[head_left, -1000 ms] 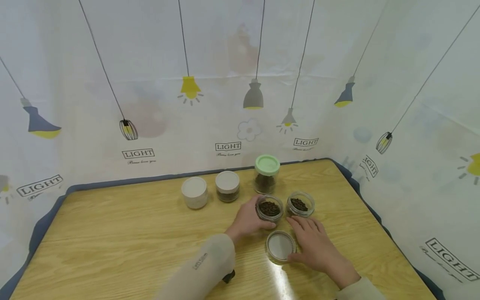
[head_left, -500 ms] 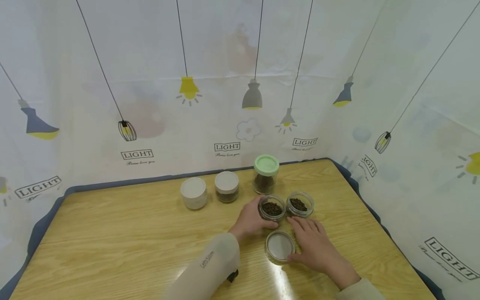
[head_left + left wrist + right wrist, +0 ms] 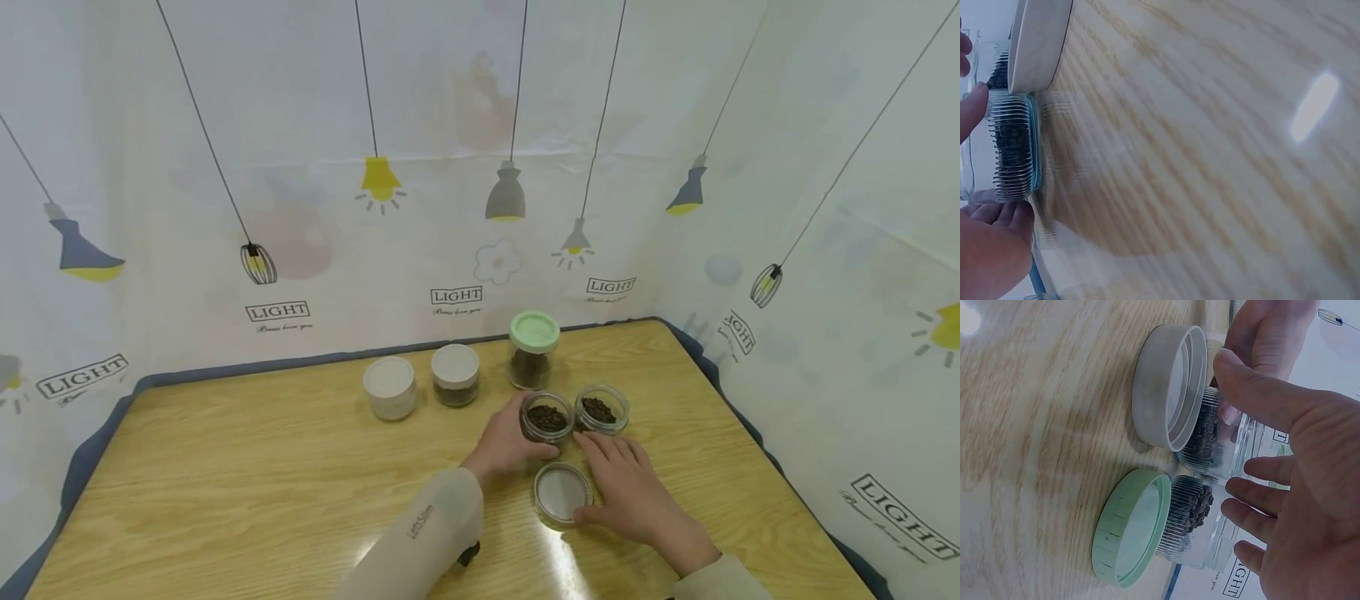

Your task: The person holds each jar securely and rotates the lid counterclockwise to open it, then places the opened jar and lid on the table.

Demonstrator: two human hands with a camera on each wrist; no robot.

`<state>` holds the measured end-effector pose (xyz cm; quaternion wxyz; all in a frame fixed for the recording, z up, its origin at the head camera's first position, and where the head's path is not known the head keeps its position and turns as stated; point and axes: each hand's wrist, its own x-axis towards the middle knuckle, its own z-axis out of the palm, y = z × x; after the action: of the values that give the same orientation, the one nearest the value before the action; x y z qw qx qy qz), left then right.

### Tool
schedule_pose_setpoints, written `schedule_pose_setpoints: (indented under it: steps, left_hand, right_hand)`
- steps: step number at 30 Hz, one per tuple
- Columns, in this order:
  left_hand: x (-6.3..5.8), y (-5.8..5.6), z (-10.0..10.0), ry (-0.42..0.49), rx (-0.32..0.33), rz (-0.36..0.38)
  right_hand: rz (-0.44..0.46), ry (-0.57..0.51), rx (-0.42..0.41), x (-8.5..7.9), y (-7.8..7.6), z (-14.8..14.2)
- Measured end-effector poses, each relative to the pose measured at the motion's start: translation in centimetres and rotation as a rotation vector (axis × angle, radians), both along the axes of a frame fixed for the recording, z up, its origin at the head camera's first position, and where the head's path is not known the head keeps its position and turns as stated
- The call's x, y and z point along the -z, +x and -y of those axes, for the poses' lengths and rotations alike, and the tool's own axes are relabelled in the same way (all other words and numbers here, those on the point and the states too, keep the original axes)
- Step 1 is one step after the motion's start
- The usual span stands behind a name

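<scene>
My left hand [image 3: 510,442] grips a ribbed glass jar [image 3: 546,433] of dark beans, its thumb at the near side and its fingers around the left. Against its right side stands a second open jar [image 3: 602,423], also partly filled with beans. My right hand [image 3: 630,492] has its fingers loosely extended by that second jar, holding nothing. Close to the right thumb, an off-white lid [image 3: 1160,387] lies inner side up in front of the gripped jar. A green lid [image 3: 1119,531], likewise upturned, shows in the right wrist view; my right hand hides it from the head view.
Along the back of the wooden table [image 3: 225,467] stand two jars with whitish lids, a pale jar [image 3: 390,388] and a partly dark-filled jar [image 3: 455,375]. A taller green-lidded jar [image 3: 533,350] is behind the open jars. A lamp-printed curtain [image 3: 337,250] encloses the table.
My left hand has shifted the gripped jar slightly right, toward the second open jar. The right hand and the lid have stayed in place.
</scene>
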<state>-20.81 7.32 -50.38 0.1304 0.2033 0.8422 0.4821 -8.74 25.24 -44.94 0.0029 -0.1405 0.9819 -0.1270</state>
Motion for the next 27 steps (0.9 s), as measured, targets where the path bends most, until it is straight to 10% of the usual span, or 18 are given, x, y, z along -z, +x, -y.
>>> schedule_pose_setpoints:
  steps: [27]
  left_hand:
    - [-2.7, 3.8, 10.0, 0.021, -0.046, 0.014]
  right_hand:
    - [-0.015, -0.015, -0.081, -2.4, -1.7, 1.6]
